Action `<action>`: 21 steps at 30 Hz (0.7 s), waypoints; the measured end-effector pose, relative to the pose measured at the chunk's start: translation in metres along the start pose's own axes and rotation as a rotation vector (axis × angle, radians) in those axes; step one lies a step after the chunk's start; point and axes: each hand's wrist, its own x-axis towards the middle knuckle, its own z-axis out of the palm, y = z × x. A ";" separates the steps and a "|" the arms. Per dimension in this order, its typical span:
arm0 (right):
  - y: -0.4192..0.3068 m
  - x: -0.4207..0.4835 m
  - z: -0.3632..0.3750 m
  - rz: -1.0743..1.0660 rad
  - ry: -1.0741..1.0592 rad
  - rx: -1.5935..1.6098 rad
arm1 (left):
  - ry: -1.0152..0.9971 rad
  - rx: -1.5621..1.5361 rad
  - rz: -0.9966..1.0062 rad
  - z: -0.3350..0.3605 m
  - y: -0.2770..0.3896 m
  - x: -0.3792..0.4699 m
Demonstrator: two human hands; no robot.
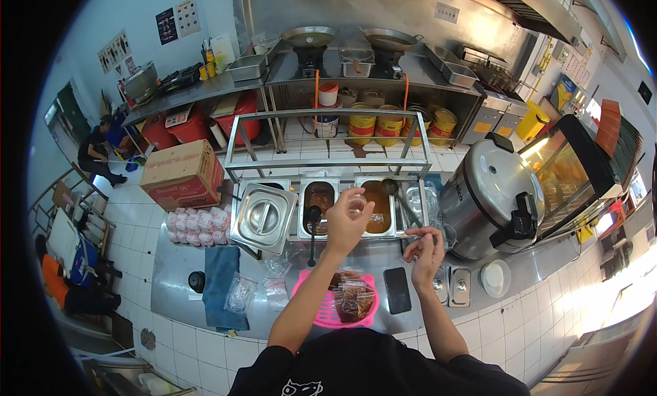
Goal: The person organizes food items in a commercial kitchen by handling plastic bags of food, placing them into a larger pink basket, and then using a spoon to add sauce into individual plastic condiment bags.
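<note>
My left hand [349, 226] is raised over the food pans, its thumb and fingers around a small clear plastic cup or bag [355, 206]. Behind it is a steel pan of brown sauce [380, 198]. At that pan's right edge a dark ladle [391, 187] slants down to my right hand [425, 249], whose fingers close on its handle end. Another pan [321, 193] holds dark sauce and a black ladle [312, 237]. Nearer me, a pink plastic basket [319, 319] bears several filled bags of brown sauce [350, 306]. A phone [397, 290] lies right of it.
A steel lid [264, 216] rests tilted at left, near wrapped bundles [197, 224], a blue cloth [220, 288] and clear zip bags [241, 292]. A large steel cooker [477, 201] stands at right, a metal frame [328, 164] beyond the pans. Two people are at far left.
</note>
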 end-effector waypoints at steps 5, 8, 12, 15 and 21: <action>0.029 0.004 0.010 0.183 -0.187 -0.167 | -0.010 -0.032 0.138 -0.014 0.033 -0.033; 0.012 -0.003 0.006 -0.128 -0.103 -0.882 | -0.060 0.003 0.085 -0.025 0.036 -0.057; -0.058 -0.027 0.026 -0.193 -0.401 -0.607 | -0.092 0.083 0.058 -0.024 0.032 -0.085; -0.077 -0.050 0.044 -0.189 -0.436 -0.563 | -0.191 0.140 0.121 -0.022 0.025 -0.098; -0.049 -0.061 0.024 0.051 -0.461 -0.333 | -0.323 -0.007 0.145 -0.031 0.025 -0.129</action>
